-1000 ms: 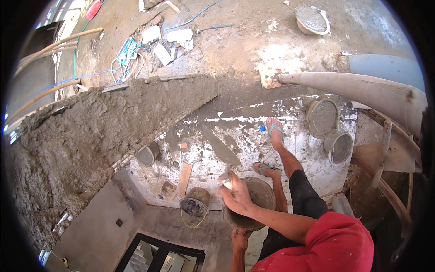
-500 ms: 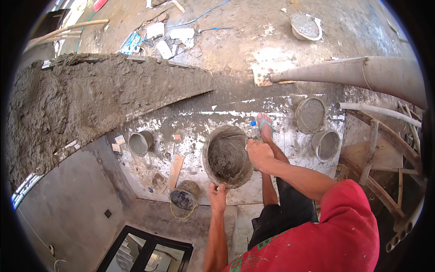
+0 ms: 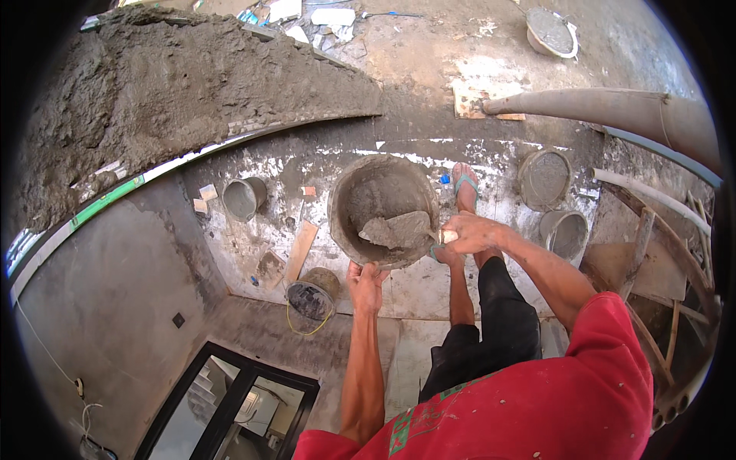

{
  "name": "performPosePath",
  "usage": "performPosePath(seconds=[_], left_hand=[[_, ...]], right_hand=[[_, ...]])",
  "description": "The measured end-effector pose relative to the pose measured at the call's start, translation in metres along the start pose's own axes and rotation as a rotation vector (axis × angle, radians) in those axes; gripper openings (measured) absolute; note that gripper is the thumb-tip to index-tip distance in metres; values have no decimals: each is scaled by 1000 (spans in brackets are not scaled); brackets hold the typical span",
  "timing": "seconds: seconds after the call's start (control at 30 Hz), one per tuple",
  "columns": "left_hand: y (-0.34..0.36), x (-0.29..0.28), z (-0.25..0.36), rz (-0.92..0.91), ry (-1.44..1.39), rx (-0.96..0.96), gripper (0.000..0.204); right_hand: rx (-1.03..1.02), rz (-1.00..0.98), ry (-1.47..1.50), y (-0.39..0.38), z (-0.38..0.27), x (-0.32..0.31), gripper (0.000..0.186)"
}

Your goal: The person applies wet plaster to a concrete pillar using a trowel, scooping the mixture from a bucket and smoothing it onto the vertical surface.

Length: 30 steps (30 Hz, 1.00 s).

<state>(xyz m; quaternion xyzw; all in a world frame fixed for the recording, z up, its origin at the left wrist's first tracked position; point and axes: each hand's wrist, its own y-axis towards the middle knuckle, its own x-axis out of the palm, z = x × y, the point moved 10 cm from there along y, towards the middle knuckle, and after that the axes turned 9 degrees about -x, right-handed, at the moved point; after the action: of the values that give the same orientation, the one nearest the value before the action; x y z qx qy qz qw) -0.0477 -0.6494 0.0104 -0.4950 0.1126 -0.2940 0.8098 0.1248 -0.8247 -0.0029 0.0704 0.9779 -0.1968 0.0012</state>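
Observation:
A large round bucket (image 3: 335,222) of wet grey mortar (image 3: 381,193) is in the middle of the view. My left hand (image 3: 366,287) grips its near rim, thumb and fingers closed on the edge. In my right hand (image 3: 470,233) is the pale handle of a trowel (image 3: 396,230), held at the bucket's right side. The trowel's blade lies over the inside of the bucket, with grey mortar on it. Beyond and to the left, a wide surface (image 3: 176,84) is covered in rough wet mortar.
Smaller buckets (image 3: 244,200) stand left of me, one with a yellow handle (image 3: 312,295) nearer. Two more buckets (image 3: 545,179) stand at right, below a thick bamboo pole (image 3: 590,107). A board strip (image 3: 300,251) lies on the floor. A mortar-filled basin (image 3: 551,32) sits farther off.
The large bucket appears larger and higher in view. The trowel has swung left across the bucket, its mortar-covered blade now plainly visible. My left hand stays on the rim; the whole view has shifted.

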Motion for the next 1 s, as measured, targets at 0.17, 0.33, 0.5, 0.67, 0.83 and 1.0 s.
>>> performPosePath(seconds=[0.17,0.33,0.5,0.67,0.83,1.0], left_hand=[[15,2,-9,-10,-121,-37,32],[19,-23,-46,113,-185,-133,34],[13,-80,-103,169,-147,-227,40],[-10,-96,-125,295,-172,-300,34],[-30,-132,-160,411,-97,-376,32],[-41,-131,-193,422,-52,-436,28]], right_hand=[[95,87,159,2,-6,-22,23],[129,265,981,6,22,-42,15],[45,968,890,13,101,-139,20],[111,1508,663,25,174,-221,23],[228,1997,261,92,227,-214,18],[217,1393,418,215,203,-98,17]])
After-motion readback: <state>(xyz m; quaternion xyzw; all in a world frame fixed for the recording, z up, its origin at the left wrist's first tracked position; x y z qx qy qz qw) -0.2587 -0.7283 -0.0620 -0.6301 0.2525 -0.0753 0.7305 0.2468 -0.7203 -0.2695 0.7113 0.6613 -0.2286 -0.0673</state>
